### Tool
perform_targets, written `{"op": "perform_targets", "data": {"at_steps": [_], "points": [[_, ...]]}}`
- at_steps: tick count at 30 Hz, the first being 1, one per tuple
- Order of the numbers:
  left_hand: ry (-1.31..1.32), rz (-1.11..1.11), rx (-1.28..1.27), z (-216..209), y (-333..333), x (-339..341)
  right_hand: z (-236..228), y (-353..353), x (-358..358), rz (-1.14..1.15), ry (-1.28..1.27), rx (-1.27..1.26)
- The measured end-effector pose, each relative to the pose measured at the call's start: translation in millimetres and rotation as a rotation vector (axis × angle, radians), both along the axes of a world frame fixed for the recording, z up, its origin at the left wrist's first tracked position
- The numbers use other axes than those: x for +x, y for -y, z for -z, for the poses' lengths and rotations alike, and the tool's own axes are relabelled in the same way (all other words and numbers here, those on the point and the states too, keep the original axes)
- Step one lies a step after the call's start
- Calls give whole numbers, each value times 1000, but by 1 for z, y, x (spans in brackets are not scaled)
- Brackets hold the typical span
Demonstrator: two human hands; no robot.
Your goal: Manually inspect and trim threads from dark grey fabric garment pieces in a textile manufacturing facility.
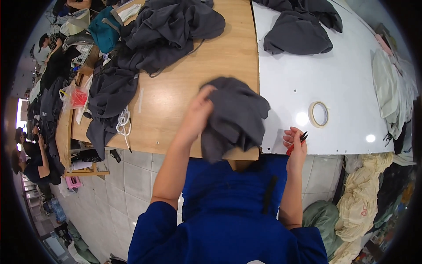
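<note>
A bunched dark grey cloth garment lies at the front of the wooden table, its near part reaching the table's edge. My left hand is closed on its left side, slightly smeared by motion, with the fingertips partly sunk in the cloth. Over the front edge of the white table, my right hand holds a small pair of thread snips with red handles and black pointed blades. The blades point up and away from me. A gap separates this hand from the garment.
A roll of tape rests on the white table. More dark grey garments are heaped on the wooden table, with another dark pile at the far right. White cord hangs at left. Cream fabric is piled at lower right.
</note>
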State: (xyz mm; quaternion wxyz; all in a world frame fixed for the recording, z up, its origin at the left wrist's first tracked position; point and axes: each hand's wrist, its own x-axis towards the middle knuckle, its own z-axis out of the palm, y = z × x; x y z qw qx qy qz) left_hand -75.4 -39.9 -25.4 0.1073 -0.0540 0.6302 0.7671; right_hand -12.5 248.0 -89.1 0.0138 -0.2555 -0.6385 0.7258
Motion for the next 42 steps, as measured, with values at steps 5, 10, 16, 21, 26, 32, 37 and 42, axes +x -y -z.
{"op": "perform_targets", "data": {"at_steps": [5, 10, 16, 21, 26, 32, 37, 42], "points": [[174, -455, 354, -5, 38, -43, 0, 1, -2, -29, -10, 35], [-147, -443, 226, 74, 92, 9, 2, 1, -1, -31, -10, 15], [-10, -446, 61, 113, 121, 58, 3, 4, -1, -82, 10, 86], [222, -422, 351, 83, 100, 73, -5, 28, 2, -327, -310, 345], [142, -527, 1040, 82, 46, 104, -28, 123, 14, -929, -721, 584], [72, -506, 787, 82, 43, 138, -17, 141, 46, -1346, -761, 518], [232, -377, 493, 71, 49, 138, -22, 133, 47, -1366, -766, 465], [263, -476, 611, 76, 46, 136, -45, 122, 37, -1233, -422, 107]]}}
